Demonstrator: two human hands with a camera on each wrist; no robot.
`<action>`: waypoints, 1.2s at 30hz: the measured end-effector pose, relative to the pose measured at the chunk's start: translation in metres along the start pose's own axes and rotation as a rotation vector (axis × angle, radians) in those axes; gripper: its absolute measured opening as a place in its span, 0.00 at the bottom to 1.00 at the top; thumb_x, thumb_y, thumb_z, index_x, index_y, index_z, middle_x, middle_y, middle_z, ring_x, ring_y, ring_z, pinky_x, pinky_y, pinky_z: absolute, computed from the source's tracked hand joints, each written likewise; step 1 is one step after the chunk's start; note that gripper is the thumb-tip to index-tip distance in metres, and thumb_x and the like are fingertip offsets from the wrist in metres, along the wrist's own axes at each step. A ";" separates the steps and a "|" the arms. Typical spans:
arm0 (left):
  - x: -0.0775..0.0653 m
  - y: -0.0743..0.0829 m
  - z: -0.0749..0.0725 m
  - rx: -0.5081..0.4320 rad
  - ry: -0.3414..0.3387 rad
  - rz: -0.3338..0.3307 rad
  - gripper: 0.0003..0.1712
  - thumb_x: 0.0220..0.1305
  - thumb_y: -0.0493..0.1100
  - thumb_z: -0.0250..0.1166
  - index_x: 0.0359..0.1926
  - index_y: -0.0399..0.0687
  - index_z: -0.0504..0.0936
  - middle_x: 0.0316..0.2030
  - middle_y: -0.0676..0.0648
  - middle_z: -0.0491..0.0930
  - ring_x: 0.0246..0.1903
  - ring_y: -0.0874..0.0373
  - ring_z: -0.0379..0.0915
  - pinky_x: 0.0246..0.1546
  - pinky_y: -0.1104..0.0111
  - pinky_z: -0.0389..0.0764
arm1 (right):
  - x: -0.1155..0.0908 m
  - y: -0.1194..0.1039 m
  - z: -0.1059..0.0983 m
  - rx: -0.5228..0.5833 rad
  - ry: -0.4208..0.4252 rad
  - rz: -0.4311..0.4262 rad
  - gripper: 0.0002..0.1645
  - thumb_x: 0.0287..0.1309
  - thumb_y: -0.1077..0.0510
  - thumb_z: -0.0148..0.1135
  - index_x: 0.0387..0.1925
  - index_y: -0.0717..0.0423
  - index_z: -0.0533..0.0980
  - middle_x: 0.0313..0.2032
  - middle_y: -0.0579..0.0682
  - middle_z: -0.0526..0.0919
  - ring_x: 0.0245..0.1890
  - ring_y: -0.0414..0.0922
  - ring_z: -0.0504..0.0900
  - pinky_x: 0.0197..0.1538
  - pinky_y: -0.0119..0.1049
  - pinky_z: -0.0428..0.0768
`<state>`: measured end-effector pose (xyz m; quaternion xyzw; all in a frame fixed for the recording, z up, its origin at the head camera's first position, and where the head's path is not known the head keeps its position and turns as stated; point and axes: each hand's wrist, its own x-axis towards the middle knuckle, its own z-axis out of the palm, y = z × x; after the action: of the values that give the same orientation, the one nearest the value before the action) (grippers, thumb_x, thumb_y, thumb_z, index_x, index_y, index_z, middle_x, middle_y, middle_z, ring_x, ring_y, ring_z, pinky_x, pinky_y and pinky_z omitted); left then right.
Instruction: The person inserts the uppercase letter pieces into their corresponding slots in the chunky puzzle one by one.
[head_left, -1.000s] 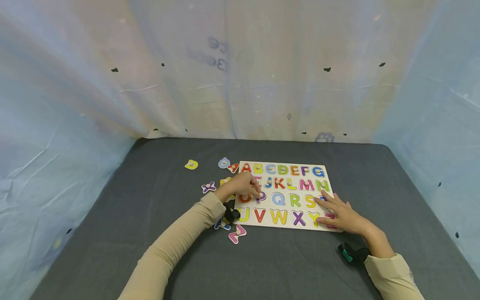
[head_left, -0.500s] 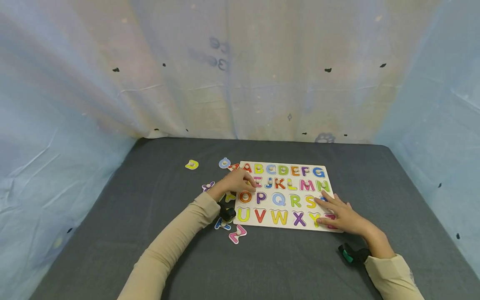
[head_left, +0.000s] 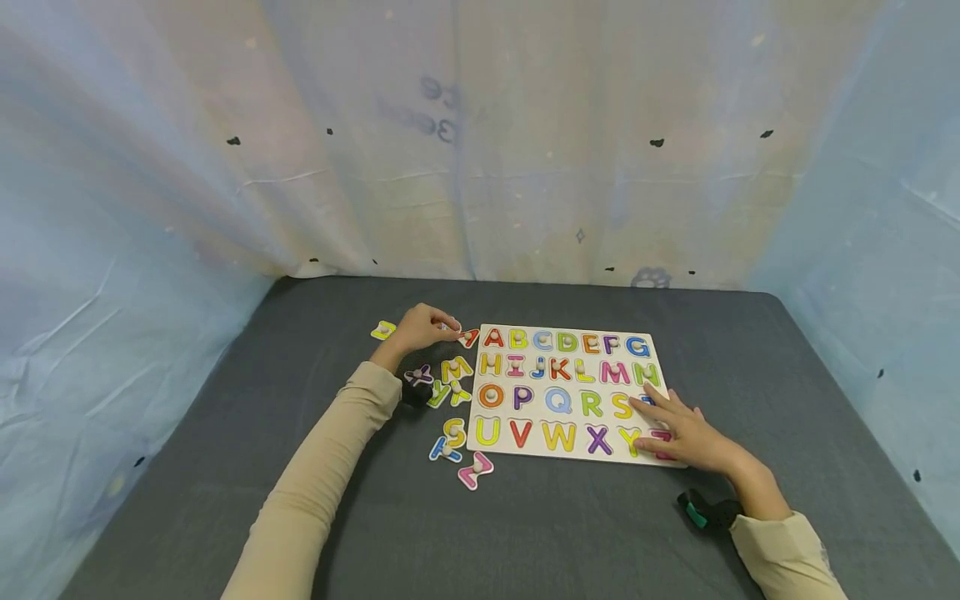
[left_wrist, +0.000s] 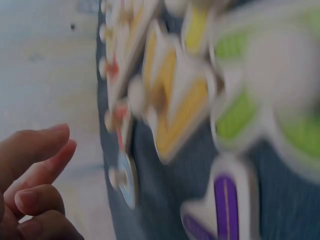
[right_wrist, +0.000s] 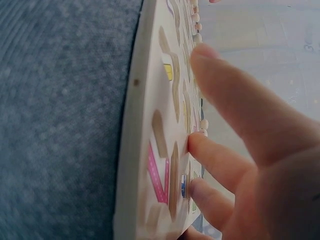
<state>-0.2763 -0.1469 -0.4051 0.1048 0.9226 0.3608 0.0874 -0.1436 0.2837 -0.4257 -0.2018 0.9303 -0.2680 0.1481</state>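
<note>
My left hand (head_left: pixel 424 327) hovers at the back left, fingers bent over a blue-outlined letter piece (left_wrist: pixel 130 184). In the left wrist view, its fingertips are apart from that piece's knob and hold nothing. Beside it lies a red letter piece (head_left: pixel 468 338), close to the corner of the white wooden alphabet board (head_left: pixel 555 418). Knobbed letters fill the board's upper two rows, and O (head_left: pixel 491 396) and P (head_left: pixel 522 398) sit in the third. My right hand (head_left: pixel 686 429) spreads over the board's right end, fingertips resting on it and partly hiding the T and Z places.
Left of the board lie an orange zigzag letter (head_left: pixel 456 369), a purple X (head_left: pixel 418 375), a yellow S (head_left: pixel 454 431), a blue T (head_left: pixel 446 450) and a pink Z (head_left: pixel 476 470). A yellow letter (head_left: pixel 383 331) lies farther left. A dark cloth (head_left: pixel 570 533) covers the table.
My left hand has let go of the P, now seated in the board, and moved left and back to the blue-outlined piece. My right hand has stayed put.
</note>
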 end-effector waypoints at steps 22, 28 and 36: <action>0.028 -0.013 -0.012 0.172 -0.124 -0.101 0.14 0.63 0.40 0.63 0.48 0.43 0.86 0.51 0.39 0.82 0.38 0.55 0.75 0.40 0.68 0.74 | -0.001 -0.001 0.002 0.011 0.018 -0.018 0.45 0.53 0.46 0.68 0.68 0.60 0.64 0.71 0.73 0.51 0.68 0.82 0.43 0.57 0.81 0.42; 0.025 -0.019 -0.014 0.226 -0.058 -0.137 0.12 0.61 0.45 0.66 0.44 0.45 0.87 0.48 0.41 0.84 0.37 0.54 0.75 0.38 0.66 0.73 | -0.002 0.000 0.003 0.009 0.021 -0.013 0.45 0.53 0.46 0.68 0.68 0.60 0.64 0.71 0.72 0.51 0.68 0.82 0.43 0.58 0.81 0.42; 0.019 -0.034 -0.018 0.259 -0.026 -0.142 0.16 0.58 0.50 0.69 0.41 0.44 0.88 0.43 0.42 0.86 0.35 0.55 0.77 0.36 0.66 0.75 | -0.002 0.000 0.002 0.000 0.018 -0.021 0.44 0.54 0.46 0.67 0.68 0.59 0.64 0.71 0.72 0.52 0.68 0.82 0.43 0.57 0.81 0.43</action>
<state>-0.3037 -0.1780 -0.4167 0.0544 0.9654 0.2302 0.1101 -0.1409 0.2842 -0.4273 -0.2094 0.9294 -0.2714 0.1369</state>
